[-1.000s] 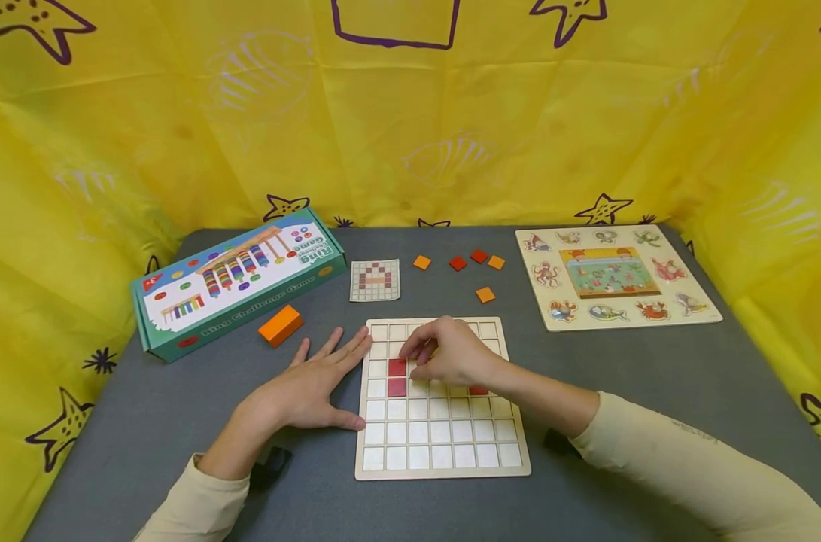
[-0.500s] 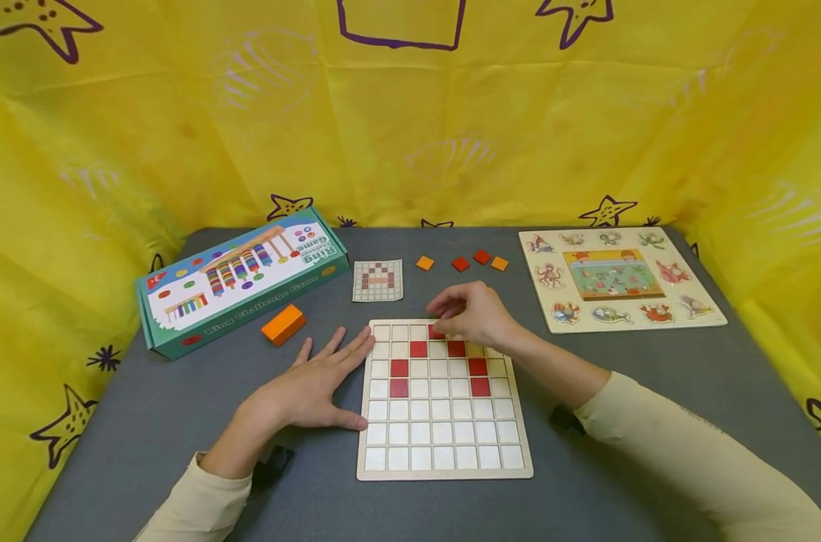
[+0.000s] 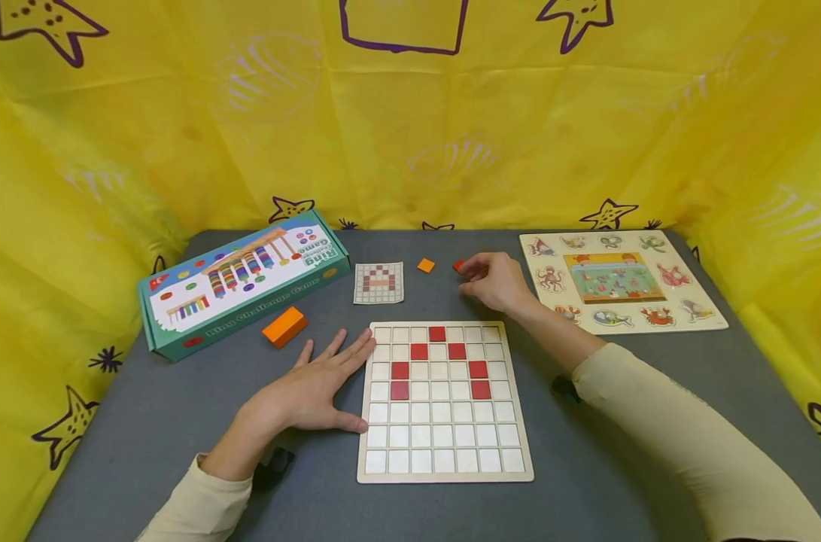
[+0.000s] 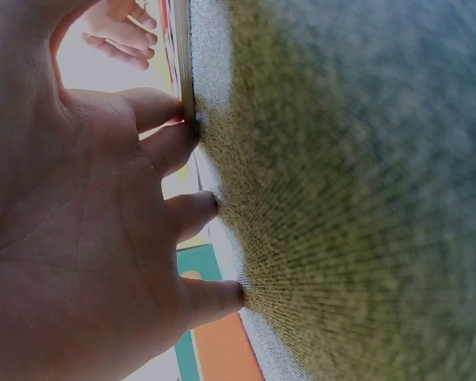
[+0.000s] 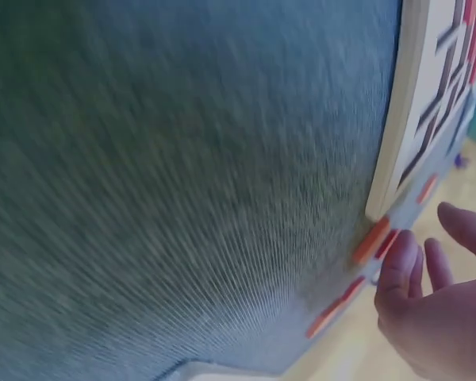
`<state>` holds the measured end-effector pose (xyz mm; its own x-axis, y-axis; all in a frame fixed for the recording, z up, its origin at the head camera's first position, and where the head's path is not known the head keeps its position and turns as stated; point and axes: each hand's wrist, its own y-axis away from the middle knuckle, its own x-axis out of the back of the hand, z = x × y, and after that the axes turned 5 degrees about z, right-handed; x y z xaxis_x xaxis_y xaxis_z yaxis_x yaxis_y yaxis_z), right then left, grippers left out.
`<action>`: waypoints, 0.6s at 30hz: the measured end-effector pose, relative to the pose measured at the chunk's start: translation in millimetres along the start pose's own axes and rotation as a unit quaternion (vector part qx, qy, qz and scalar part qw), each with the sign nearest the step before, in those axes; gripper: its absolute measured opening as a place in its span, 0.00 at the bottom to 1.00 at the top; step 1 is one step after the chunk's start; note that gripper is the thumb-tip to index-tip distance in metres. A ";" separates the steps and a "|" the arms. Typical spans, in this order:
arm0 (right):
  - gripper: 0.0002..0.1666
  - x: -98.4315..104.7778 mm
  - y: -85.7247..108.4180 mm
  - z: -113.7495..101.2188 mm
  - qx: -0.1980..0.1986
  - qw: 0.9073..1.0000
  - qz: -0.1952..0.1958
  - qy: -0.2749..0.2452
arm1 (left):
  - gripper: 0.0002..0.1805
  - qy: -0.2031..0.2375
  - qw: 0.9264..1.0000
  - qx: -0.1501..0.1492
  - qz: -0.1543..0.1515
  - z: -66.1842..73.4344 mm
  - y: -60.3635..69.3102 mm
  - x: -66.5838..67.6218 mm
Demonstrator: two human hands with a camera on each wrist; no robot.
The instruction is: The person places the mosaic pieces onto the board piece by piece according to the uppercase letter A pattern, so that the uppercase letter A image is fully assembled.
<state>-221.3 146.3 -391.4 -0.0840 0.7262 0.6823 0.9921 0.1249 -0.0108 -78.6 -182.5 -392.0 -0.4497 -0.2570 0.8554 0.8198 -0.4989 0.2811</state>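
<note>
The grid board (image 3: 444, 477) lies right beside the left hand (image 3: 318, 388), whose spread fingers hold nothing and touch its edge; it looks only partly filled. Seven red tiles (image 3: 437, 333) sit in its upper rows, forming a peak nearer than the right hand (image 3: 497, 281). The pattern card (image 3: 379, 284), beyond the left fingertips, seems to carry more coloured cells lower down, orange among them (too small to count surely), so I judge those are left. The right hand's thumb and fingers stand apart, with no tile visible between them, just beside a loose red tile (image 3: 458, 266); an orange tile (image 3: 426, 265) lies farther left. That hand partly covers the loose tiles and overlaps the sea-animal puzzle (image 3: 613, 282) to its right. Beyond the left hand are an orange block (image 3: 284, 327) and the Ring Challenge Game box (image 3: 244, 286).
</note>
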 end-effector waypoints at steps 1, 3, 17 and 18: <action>0.19 0.7 -3.6 1.1 0.002 1.000 0.006 0.006 | 0.68 0.000 1.000 0.000 0.000 -0.1 -0.2 0.1; 0.19 1.3 -10.0 2.9 0.005 1.000 0.015 0.015 | 0.68 0.001 1.000 -0.002 0.001 -0.3 -0.5 0.3; 0.22 -5.8 -34.7 1.2 -0.021 0.998 0.013 0.064 | 0.68 0.002 1.000 -0.003 0.004 -0.9 1.4 -0.1; 0.22 -6.5 -35.4 1.1 -0.023 0.998 0.012 0.066 | 0.68 0.002 1.000 -0.003 0.004 -0.9 1.4 -0.2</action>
<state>-256.0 137.8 -396.2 -0.0495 0.6336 0.7721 0.9972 0.0752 0.0022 -77.7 -183.9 -392.2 -0.4447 -0.2638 0.8559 0.8213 -0.5013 0.2722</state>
